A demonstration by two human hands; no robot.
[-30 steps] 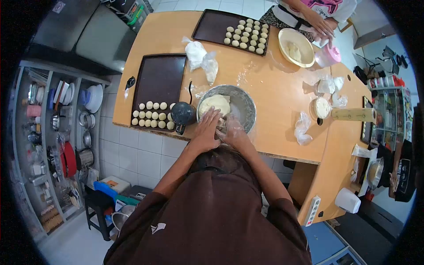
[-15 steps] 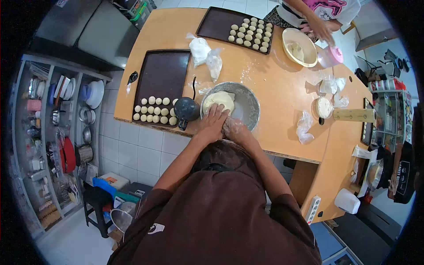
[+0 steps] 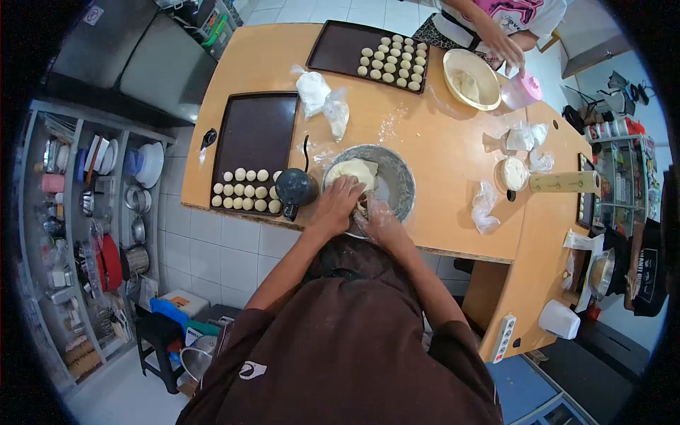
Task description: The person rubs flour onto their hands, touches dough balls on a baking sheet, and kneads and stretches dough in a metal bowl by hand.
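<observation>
A large pale lump of dough (image 3: 354, 172) lies in a round metal bowl (image 3: 402, 177) with flour-dusted walls, close to the table's near edge. My left hand (image 3: 338, 204) grips the near side of this dough, its fingers laid over the top. Close beside it, over the bowl's near rim, my right hand (image 3: 381, 218) is whitened with flour. Its fingers are curled in toward the left hand at the dough's lower edge, and what lies between the fingertips is partly hidden. A dark round appliance with a cord (image 3: 296, 188) stands just left of the bowl.
Dough balls fill part of a dark tray (image 3: 256, 134) at left and another tray (image 3: 340, 48) farther back. Bags of white powder (image 3: 312, 92) lie between them. Across the table, a person's hand (image 3: 503, 49) is near a cream bowl (image 3: 453, 85) and a pink-lidded container (image 3: 523, 91).
My right hand has shifted slightly, and a gap has opened between it and my left hand. The left hand stays on the dough. The view has tilted a little.
</observation>
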